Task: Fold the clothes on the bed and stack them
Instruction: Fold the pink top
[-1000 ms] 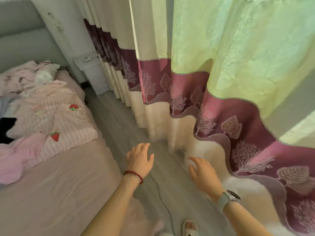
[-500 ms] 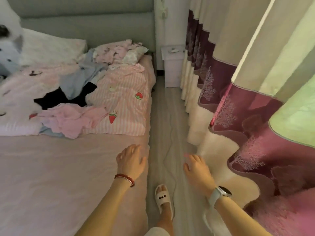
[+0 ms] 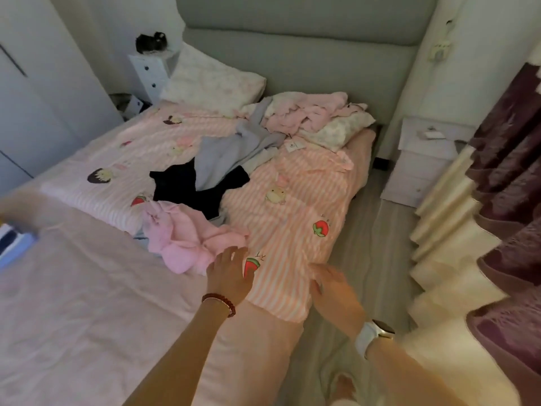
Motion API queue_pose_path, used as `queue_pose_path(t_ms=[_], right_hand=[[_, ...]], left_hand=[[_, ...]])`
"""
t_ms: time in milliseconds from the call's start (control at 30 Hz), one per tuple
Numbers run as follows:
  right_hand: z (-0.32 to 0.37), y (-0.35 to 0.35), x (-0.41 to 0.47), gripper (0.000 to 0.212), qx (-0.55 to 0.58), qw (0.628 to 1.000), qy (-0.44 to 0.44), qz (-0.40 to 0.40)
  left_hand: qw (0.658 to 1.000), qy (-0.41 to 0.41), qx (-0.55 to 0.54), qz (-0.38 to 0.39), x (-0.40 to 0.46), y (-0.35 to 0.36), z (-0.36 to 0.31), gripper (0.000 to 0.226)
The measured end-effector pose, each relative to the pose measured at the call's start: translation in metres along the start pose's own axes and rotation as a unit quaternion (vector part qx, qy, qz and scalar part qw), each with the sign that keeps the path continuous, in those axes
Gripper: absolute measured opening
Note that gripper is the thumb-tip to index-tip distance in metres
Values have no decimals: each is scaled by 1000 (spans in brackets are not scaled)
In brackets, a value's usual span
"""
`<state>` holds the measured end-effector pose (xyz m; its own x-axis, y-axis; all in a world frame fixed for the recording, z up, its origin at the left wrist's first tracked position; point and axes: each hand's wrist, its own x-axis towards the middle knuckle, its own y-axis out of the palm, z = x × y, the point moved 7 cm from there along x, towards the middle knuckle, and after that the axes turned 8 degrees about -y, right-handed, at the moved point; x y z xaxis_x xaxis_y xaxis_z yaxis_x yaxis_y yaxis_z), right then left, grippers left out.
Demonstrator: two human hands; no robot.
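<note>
Hands reaching over the pink-sheeted bed [image 3: 87,317].
Left hand [image 3: 229,273] and right hand [image 3: 333,291] are hovering, fingers spread and empty, over the pink-and-white striped strawberry-print quilt [image 3: 295,218]; crumpled pink fleece garment [image 3: 187,238] is lying at ten o'clock.

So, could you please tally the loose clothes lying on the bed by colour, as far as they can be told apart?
Pink: 2, the pink garment near the left hand and the crumpled pink heap by the headboard
Grey-blue: 1, the grey-blue garment
Black: 1, the black garment
Total: 4; the heap may hold more than one piece.
</note>
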<state>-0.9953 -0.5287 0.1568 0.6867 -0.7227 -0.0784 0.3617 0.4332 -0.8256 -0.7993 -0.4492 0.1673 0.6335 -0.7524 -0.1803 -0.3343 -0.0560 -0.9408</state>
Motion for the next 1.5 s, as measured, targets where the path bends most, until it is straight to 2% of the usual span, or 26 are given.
queue_pose_path(t_ms=[167, 367, 567, 633, 733, 800, 867, 900, 967, 1000, 1067, 1133, 1200, 1267, 1333, 1400, 1467, 1500], right_hand=[[-12, 17, 112, 44, -5, 990, -89, 110], [-13, 32, 217, 44, -7, 962, -175, 208], [1, 59, 272, 44, -9, 937, -204, 284], [11, 70, 286, 43, -11, 931, -221, 290], [25, 90, 306, 42, -11, 928, -233, 289], [36, 105, 317, 41, 4, 927, -241, 287], [48, 120, 327, 38, 42, 925, -237, 294], [54, 127, 335, 35, 73, 926, -220, 296], [66, 135, 351, 35, 170, 931, -129, 295], [72, 139, 357, 37, 228, 924, -67, 301], [90, 148, 365, 39, 341, 882, 25, 325], [108, 157, 365, 31, 380, 847, 43, 369], [119, 168, 361, 24, 358, 847, 31, 392], [115, 174, 362, 24, 295, 882, 10, 367], [109, 165, 366, 21, 272, 909, -14, 315], [105, 143, 374, 18, 251, 924, -61, 282], [93, 114, 383, 18, 221, 936, -86, 261], [82, 97, 388, 18, 206, 946, -85, 236]], left_hand=[[989, -140, -41, -7, 68, 12, 34, 48], [929, -323, -178, -26, 119, 27, 71, 52], [831, -458, -306, -76, 151, 38, 121, 63], [782, -504, -351, -110, 162, 43, 144, 69], [679, -569, -441, -149, 177, 50, 177, 78], [649, -577, -472, -149, 194, 59, 197, 82], [657, -562, -477, -161, 209, 63, 210, 73], [672, -553, -462, -170, 214, 63, 212, 62], [743, -495, -418, -167, 222, 58, 196, 35], [785, -432, -418, -147, 226, 57, 181, 27], [852, -306, -419, -62, 224, 60, 140, 29], [890, -216, -396, 62, 211, 69, 107, 34], [891, -184, -378, 171, 196, 80, 96, 34], [870, -197, -401, 207, 186, 74, 101, 29], [859, -259, -422, 134, 184, 57, 125, 19], [868, -327, -373, -8, 183, 34, 153, 21], [854, -387, -332, -102, 187, 24, 174, 48], [828, -430, -346, -101, 190, 28, 179, 66]])
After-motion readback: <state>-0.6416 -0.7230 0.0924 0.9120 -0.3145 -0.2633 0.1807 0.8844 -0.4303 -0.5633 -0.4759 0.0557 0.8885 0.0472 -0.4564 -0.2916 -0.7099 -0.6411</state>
